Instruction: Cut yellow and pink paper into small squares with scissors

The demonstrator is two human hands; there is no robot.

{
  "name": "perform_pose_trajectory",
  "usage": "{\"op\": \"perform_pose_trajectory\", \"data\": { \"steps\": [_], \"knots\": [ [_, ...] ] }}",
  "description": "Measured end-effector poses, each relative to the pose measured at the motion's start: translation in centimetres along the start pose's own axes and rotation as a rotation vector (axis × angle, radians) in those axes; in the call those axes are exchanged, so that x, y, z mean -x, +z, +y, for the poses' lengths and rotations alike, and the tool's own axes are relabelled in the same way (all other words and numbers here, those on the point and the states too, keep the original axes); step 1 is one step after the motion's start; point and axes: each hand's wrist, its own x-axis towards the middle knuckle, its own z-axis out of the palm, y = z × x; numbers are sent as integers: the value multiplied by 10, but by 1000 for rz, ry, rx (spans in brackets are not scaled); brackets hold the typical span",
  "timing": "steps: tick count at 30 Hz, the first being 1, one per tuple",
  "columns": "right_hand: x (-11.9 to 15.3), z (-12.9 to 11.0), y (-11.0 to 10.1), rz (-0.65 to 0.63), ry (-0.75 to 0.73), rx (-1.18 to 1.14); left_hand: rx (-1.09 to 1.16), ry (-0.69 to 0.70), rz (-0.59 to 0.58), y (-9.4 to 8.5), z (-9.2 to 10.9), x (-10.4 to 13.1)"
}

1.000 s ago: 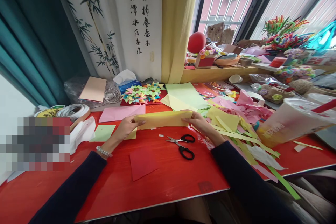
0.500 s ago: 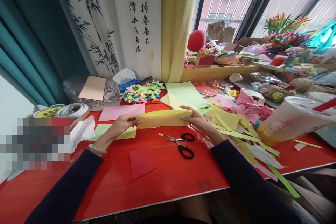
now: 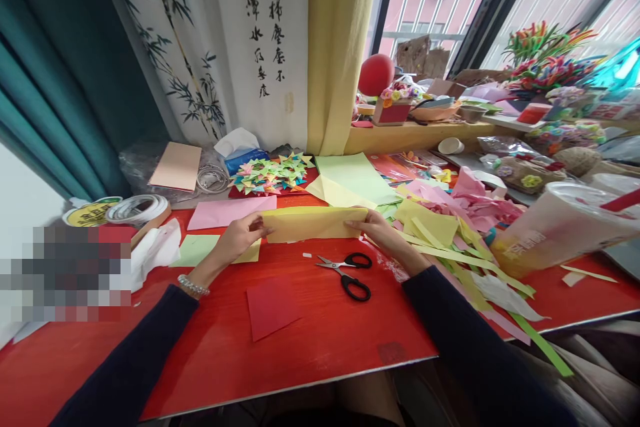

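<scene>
A folded yellow paper [image 3: 313, 224] is stretched between my two hands above the red table [image 3: 210, 347]. Its left end is pinched by my left hand [image 3: 245, 233], which has a beaded bracelet at the wrist. My right hand [image 3: 377, 227] grips the right end, thumb in front. Below the paper lie black-handled scissors [image 3: 349, 273] with their blades slightly apart. A red paper piece [image 3: 271, 308] rests nearer the table's front edge. Light green paper [image 3: 197, 250] is partly under my left hand.
Cut paper strips and scraps [image 3: 470, 240] are heaped at the right, beside a large plastic cup [image 3: 555, 233]. Behind are pink paper [image 3: 233, 211], green sheets [image 3: 355, 179] and a pile of folded paper pieces [image 3: 270, 175]. White cable [image 3: 137, 209] lies at the left.
The top edges of the yellow paper have come closer together, so it looks flatter. My right fingers have lowered onto its corner, and my left hand has shifted slightly up.
</scene>
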Motion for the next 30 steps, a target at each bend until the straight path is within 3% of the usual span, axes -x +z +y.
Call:
{"op": "perform_pose_trajectory", "data": {
  "steps": [4, 10, 22, 30],
  "knots": [
    [1, -1, 0, -4, 29, -12, -126, 33, 119, 1, -1, 1],
    [2, -2, 1, -15, 44, -26, -287, 97, 98, -1, 3, 2],
    [0, 1, 1, 17, 18, 6, -169, 121, 173, 3, -1, 3],
    [0, 0, 0, -2, 10, 97, -250, 133, 152, 2, 0, 2]
  ]
}}
